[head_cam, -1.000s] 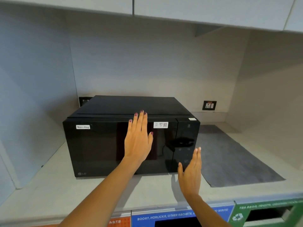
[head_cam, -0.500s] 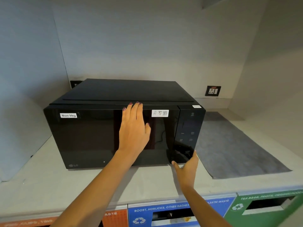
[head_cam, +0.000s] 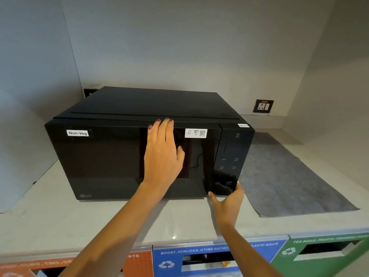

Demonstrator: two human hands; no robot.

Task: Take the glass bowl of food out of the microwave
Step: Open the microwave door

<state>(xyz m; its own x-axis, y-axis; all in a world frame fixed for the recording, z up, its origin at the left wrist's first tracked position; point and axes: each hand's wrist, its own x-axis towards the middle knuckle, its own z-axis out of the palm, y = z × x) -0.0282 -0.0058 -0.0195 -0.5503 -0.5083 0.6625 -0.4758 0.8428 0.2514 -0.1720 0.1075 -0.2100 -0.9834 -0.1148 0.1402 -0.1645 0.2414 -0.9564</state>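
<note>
The closed glossy black microwave (head_cam: 139, 148) is braced by the flat, released left hand (head_cam: 162, 154), while the right hand (head_cam: 226, 202), fingers spread and grasping nothing, presses at five o'clock; it could slide backward.

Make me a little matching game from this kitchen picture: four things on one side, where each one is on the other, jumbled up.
Things:
1. left hand
2. right hand
3. Non-Veg label
4. grey mat

Places:
A. on the counter, right of the microwave
B. flat on the middle of the microwave door
C. upper left corner of the door
D. at the lower right corner, by the control panel

Pairs: 1-B, 2-D, 3-C, 4-A
</note>
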